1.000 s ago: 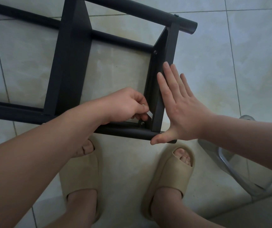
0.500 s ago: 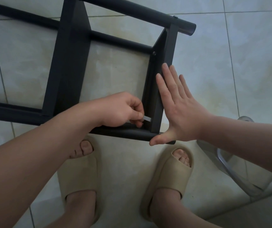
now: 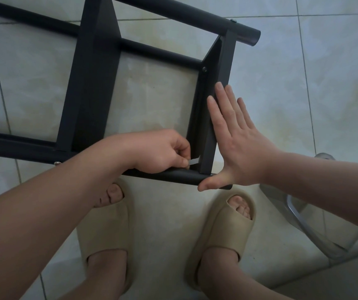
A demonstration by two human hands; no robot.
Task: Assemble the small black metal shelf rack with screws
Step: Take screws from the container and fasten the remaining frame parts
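Pale tile floor point(image 3: 336, 94) under everything on my feed; black rack point(image 3: 93, 83) lies on its side on it, tubes running L to R, flat panels crossing between them. L hand point(image 3: 160, 151) sits inside the frame at the near R corner, fingers curled, thumb and forefinger pinching a small silver tool point(image 3: 193, 162); tool tip points at the joint where end panel point(image 3: 223, 68) meets near tube point(image 3: 173, 175); can't tell if it's seated in a screw, fingers hide that spot. R hand point(image 3: 238, 146) is flat, fingers straight, pressed on the outer face of the end panel, thumb spread across the near tube's end; holds nothing. One screw head point(image 3: 204, 69) shows at the panel's far inner corner; a second screw point(image 3: 57, 163) pokes from the near tube, further L. Person's feet in beige slides point(image 3: 106, 230) stand just beside the rack's near side; clear plastic item point(image 3: 303, 217) at R edge, can't ID it.
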